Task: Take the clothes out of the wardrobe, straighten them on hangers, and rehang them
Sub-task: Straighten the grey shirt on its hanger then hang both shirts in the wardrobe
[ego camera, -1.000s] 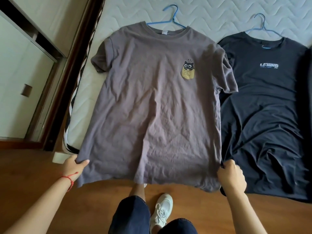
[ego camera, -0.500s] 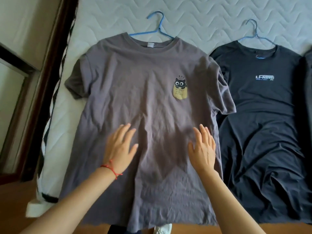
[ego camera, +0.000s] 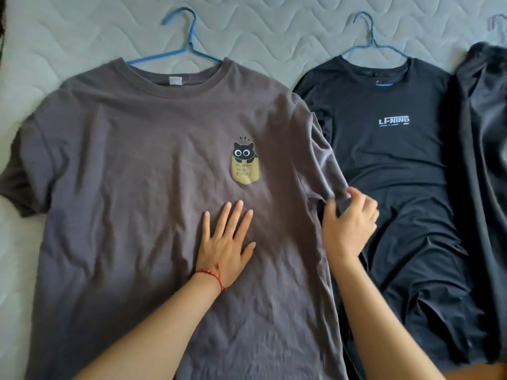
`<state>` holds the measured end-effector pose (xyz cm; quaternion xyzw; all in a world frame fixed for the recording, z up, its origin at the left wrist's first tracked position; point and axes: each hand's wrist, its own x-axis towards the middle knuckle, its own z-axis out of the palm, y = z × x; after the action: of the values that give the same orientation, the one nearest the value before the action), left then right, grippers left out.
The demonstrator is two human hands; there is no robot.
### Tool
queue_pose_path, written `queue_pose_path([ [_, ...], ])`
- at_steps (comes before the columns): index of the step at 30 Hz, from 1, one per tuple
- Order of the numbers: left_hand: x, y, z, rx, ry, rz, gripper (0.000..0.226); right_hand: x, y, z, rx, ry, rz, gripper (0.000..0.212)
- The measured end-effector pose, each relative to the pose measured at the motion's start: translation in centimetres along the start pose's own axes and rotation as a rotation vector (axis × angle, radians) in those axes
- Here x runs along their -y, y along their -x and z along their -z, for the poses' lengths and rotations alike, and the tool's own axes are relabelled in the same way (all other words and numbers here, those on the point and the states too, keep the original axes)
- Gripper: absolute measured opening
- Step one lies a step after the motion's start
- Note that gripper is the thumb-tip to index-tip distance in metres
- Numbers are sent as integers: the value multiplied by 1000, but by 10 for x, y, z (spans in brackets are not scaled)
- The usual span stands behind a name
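Observation:
A grey T-shirt [ego camera: 131, 165] with a cat print lies flat on the quilted mattress [ego camera: 82, 31], threaded on a blue hanger [ego camera: 189, 48]. My left hand [ego camera: 227, 242], with a red string at the wrist, presses flat on the shirt's chest just below the print. My right hand [ego camera: 348, 223] pinches the hem of the shirt's right-side sleeve, fingers curled round the cloth. Beside it lies a black T-shirt [ego camera: 397, 171] with white lettering, on its own blue hanger [ego camera: 370, 42].
A third dark garment [ego camera: 485, 149] lies at the far right edge, with a pale hanger hook [ego camera: 493, 23] above it. A strip of brown floor [ego camera: 477, 371] shows at the bottom right corner.
The view has moved closer over the bed. My right hand left the shirt's middle and took hold of the sleeve hem. My left hand slid rightward, still flat on the shirt.

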<state>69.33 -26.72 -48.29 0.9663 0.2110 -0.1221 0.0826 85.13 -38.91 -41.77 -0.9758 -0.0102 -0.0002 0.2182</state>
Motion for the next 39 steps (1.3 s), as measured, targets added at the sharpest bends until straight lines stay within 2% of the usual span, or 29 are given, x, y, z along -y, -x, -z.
queue_pose_path([
  [3, 1, 0, -9, -38, -7, -15, 66, -2, -48, -7, 249, -238, -396, 40],
  [4, 1, 0, -11, -53, -8, -14, 67, -2, -58, -8, 349, -327, -466, 32],
  [6, 1, -1, -12, -72, -13, -14, 68, -6, -74, -9, 456, -480, -494, 20],
  [9, 1, 0, -13, -77, -21, -13, 69, -12, -92, 2, 397, -623, -367, 22],
  [11, 1, -1, -13, -73, -25, -8, 69, -13, -105, 14, 317, -530, -161, 25],
  [12, 1, -1, -14, -71, -29, -7, 68, -11, -109, 19, 326, -494, -41, 28],
  [13, 1, -1, -14, -70, -35, -7, 68, -8, -111, 22, 377, -487, 54, 32],
  [15, 1, -1, -15, -72, -45, -7, 67, -2, -111, 25, 561, -552, 103, 36],
  [17, 1, -1, -16, -79, -50, -7, 67, 3, -113, 25, 710, -701, -5, 36],
  [20, 1, -1, -16, -93, -61, -7, 67, 15, -132, 15, 796, -881, -308, 24],
  [23, 1, -1, -17, -104, -68, -7, 68, 34, -158, -1, 869, -828, -527, 29],
  [25, 1, -2, -18, -112, -73, -10, 68, 49, -166, -9, 889, -732, -486, 22],
  [27, 2, -2, -18, -117, -76, -13, 67, 62, -169, -15, 814, -678, -364, 9],
  [28, 1, -2, -18, -115, -77, -13, 67, 66, -170, -17, 707, -701, -294, 10],
  [31, 1, -1, -17, -110, -75, -6, 68, 60, -172, -9, 205, -738, -130, 23],
  [33, 0, -2, -16, -113, -66, -6, 68, 44, -176, 0, -25, -654, -154, 24],
  [36, 1, -2, -16, -123, -67, -13, 68, 19, -183, 0, -55, -440, -294, 37],
  [38, 1, -1, -17, -124, -65, -15, 68, 21, -175, -5, -69, -288, -209, 41],
  [39, 1, -1, -17, -124, -62, -15, 68, 30, -166, -9, -86, -245, -86, 42],
])
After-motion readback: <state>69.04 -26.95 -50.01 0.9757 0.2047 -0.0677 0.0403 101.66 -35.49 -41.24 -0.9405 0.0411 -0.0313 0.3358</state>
